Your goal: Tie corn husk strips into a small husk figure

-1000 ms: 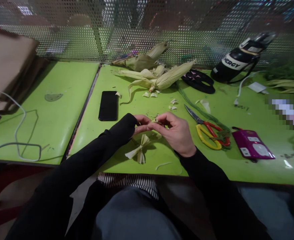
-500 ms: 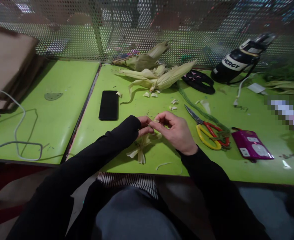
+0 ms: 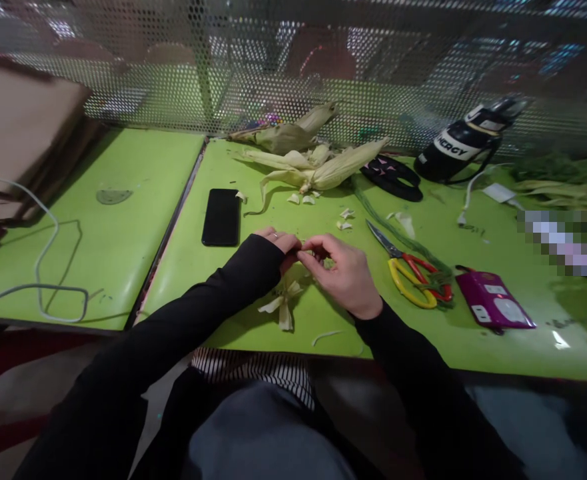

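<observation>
since the earlier frame, the left hand (image 3: 278, 241) is showing a turned position: its back and ring (image 3: 275, 235) are now facing upward, and the small pale piece formerly visible between the fingertips is being hidden. the right hand (image 3: 343, 270) is remaining opposite, its tips meeting those of the left.

hand state: the left fingers are curling downward; whether they are gripping anything cannot be told. the right thumb and forefinger are nearing each other at the tips; whether they are closing on anything cannot be told.

part location: one gathered husk piece (image 3: 286, 310) is lying on the green table (image 3: 273, 220) just below the hands, its strips spreading toward the near edge; whether its upper end is touching the left hand is not showing.

handling: the piece is probably behaving as a light, thin, soft part, slightly stiff along its fibres, dry rather than slippery, and prone to splitting lengthwise. holding at the gathered middle is suiting it best, with the strip ends staying unloaded.

count: two larger husk bundles (image 3: 348, 165) are lying behind the hands, and at least five small chips (image 3: 346, 213) are lying around them. one phone (image 3: 221, 217) is resting at left. one pair of scissors (image 3: 399, 254), one purple socket block (image 3: 493, 299) and one black bottle (image 3: 453, 143) are occupying the right side
</observation>
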{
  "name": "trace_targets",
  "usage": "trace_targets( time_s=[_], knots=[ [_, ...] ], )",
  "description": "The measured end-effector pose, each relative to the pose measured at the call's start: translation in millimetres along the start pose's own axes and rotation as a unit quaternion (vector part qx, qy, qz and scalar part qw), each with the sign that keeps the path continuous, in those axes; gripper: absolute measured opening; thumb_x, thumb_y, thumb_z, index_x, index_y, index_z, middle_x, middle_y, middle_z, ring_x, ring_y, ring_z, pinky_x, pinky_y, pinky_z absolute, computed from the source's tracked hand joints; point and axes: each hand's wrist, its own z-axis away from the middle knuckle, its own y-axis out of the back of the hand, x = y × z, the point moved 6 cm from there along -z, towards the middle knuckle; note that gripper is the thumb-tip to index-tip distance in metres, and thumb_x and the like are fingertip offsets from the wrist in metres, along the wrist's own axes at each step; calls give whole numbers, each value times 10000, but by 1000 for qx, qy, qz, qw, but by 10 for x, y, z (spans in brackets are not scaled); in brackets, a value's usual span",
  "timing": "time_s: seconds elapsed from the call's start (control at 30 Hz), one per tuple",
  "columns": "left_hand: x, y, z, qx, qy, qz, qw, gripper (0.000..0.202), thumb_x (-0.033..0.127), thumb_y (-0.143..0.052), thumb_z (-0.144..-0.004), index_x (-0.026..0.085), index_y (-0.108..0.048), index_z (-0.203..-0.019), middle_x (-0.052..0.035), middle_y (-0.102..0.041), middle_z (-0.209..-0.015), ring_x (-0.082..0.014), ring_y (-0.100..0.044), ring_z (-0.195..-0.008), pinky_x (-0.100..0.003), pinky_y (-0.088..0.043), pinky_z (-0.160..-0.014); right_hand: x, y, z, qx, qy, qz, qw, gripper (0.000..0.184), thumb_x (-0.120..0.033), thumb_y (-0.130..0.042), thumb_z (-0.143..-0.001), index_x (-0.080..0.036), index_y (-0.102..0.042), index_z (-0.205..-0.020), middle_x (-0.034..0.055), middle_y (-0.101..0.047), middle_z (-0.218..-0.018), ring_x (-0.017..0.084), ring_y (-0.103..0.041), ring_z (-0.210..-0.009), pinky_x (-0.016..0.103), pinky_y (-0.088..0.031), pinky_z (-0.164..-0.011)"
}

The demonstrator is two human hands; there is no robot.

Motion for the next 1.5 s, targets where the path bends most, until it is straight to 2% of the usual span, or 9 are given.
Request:
trace_targets(
  time_s=[0.17, 0.37, 0.53, 0.6, 0.73, 0.87, 1.03, 1.2, 1.5],
  knots=[
    [-15, -73, -3, -33, -12, -82, 996, 178, 234, -485, -964, 166, -649, -979, -64, -717, -891, -197, -603, -816, -331, -424, -748, 15, -37, -12, -43, 22, 36, 998, 38, -208, -627, -886, -180, -610, -904, 10, -668, -737, 139, -603, -634, 260, -461, -598],
    [-167, -157, -63, -112, 34, 42, 992, 156, 283, -564, -922, 191, -669, -992, -27, -667, -769, -164, -582, -713, -289, -447, -665, -114, -43, 66, -21, 160, 122, 979, 160, -266, -521, -980, -159, -639, -981, 82, -732, -864, 186, -663, -766, 318, -516, -716],
    [-537, 405, 57, 13, 81, 103, 991, 206, 228, -564, -889, 243, -656, -1073, -66, -652, -922, -171, -581, -747, -329, -494, -690, 23, 120, 81, 35, 45, 70, 996, 147, -302, -571, -951, -182, -651, -923, 62, -728, -821, 166, -655, -693, 309, -525, -652],
    [-555, 449, 208, -25, 54, 79, 995, 153, 200, -600, -833, 247, -691, -945, -55, -633, -896, -174, -568, -751, -344, -503, -741, 129, 178, 94, 59, -36, -13, 998, 147, -335, -595, -934, -200, -650, -913, 34, -715, -784, 146, -642, -645, 296, -528, -607],
    [-275, 27, 521, -181, 17, 132, 974, 333, 144, -661, -725, 212, -689, -1049, -57, -637, -1057, -160, -611, -857, -298, -518, -797, 247, 185, 127, 106, -121, -170, 972, 163, -372, -635, -897, -210, -642, -910, -1, -690, -730, 121, -622, -587, 268, -528, -540],
    [-55, -304, 491, -168, 69, 216, 959, 152, 96, -575, -790, 155, -685, -876, -30, -659, -815, -132, -612, -740, -257, -509, -706, 235, 141, 193, 140, -126, -213, 959, 127, -337, -656, -880, -214, -634, -902, 2, -691, -729, 125, -645, -598, 275, -543, -558],
    [-102, -279, 347, -121, 278, 450, 840, 260, 206, -608, -815, 103, -616, -1054, -23, -652, -743, -82, -548, -464, -188, -425, -394, 8, 211, 306, 195, 45, -96, 975, 130, -192, -677, -845, -272, -645, -943, 1, -728, -809, 146, -656, -651, 315, -552, -602],
    [-18, -261, 271, -84, 247, 606, 751, 370, 352, -698, -797, 140, -630, -1092, -110, -699, -989, -150, -679, -636, -237, -549, -474, -117, 196, 297, 138, 136, 6, 981, 130, -172, -643, -855, -286, -649, -918, 15, -762, -833, 186, -691, -708, 368, -571, -643],
    [-39, -225, 192, -84, 214, 588, 775, 542, 560, -698, -791, 111, -608, -1080, -87, -713, -848, -136, -665, -635, -242, -552, -557, -30, 215, 219, 126, 33, -66, 989, 28, -224, -648, -870, -248, -645, -883, 18, -731, -792, 161, -651, -678, 329, -545, -632]
  ],
)
